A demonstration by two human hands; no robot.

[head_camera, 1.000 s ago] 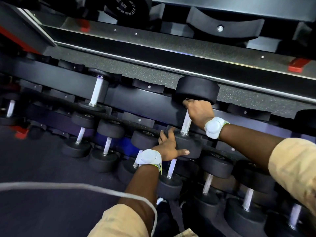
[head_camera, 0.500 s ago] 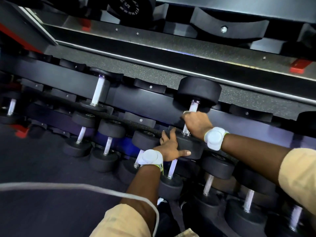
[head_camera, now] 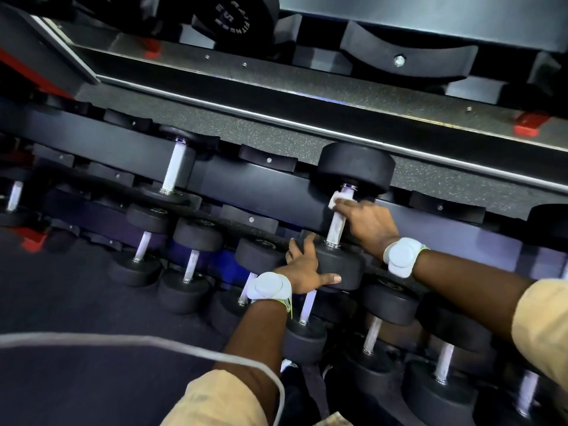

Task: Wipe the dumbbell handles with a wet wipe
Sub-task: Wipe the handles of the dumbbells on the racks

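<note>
The fingers (head_camera: pixel 344 204) of the right hand (head_camera: pixel 367 221) hold one white wet wipe (head_camera: pixel 335 199) against the upper end of a chrome handle (head_camera: pixel 335 224); blur hides how far they curl. That handle belongs to a black round-headed dumbbell (head_camera: pixel 356 167) lying across the upper tier of the dumbbell rack (head_camera: pixel 261 186), near the tier's middle. The left hand (head_camera: pixel 302 267) grips the dumbbell's near head, fingers draped over its left edge and thumb stretched along its lower rim.

Two more dumbbells lie on the same tier to the left, one (head_camera: pixel 175 167) well apart and one (head_camera: pixel 13 195) at the left edge. On the lower tier, seven chrome handles show in a row. Each wrist wears one white band, left (head_camera: pixel 270 287) and right (head_camera: pixel 401 256), and both arms have beige sleeves. A white cable (head_camera: pixel 138 341) loops over the dark floor. One lettered weight plate (head_camera: pixel 242 20) sits above the rack.
</note>
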